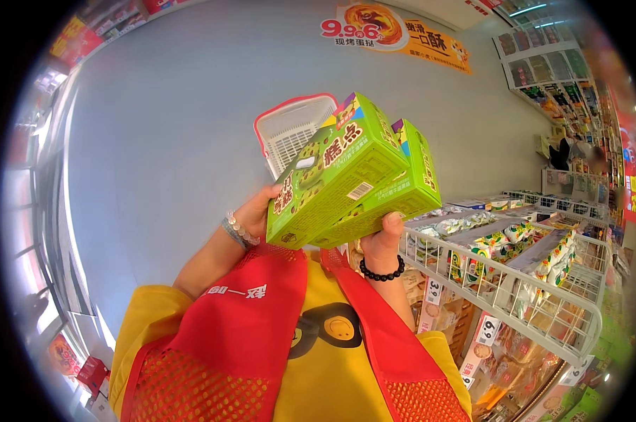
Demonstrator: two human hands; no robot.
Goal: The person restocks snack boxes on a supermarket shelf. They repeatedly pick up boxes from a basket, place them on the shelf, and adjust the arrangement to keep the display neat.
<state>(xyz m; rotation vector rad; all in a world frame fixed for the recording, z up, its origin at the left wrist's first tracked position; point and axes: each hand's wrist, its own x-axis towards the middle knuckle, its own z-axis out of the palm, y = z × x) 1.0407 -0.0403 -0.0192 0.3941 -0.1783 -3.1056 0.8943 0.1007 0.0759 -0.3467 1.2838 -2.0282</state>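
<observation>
Two bright green snack boxes are held up in front of me, tilted and pressed together. The left green box (318,190) overlaps the right green box (402,197). My left hand (255,211), with a beaded bracelet at its wrist, is closed on the left box's lower left end; most of its fingers are hidden behind the box. Under the right box's near edge, my right hand (383,243) grips with the thumb on the front, a black bead bracelet on the wrist. Past the boxes, a white basket (290,130) with a red rim is partly covered by them.
To my right stands a white wire rack (508,285) with small wrapped snacks (501,243) in rows. Below it are shelves of packaged food (508,359) with price tags. Stocked shelves (550,67) line the far right. An advertising sticker (402,35) lies on the grey floor (163,119).
</observation>
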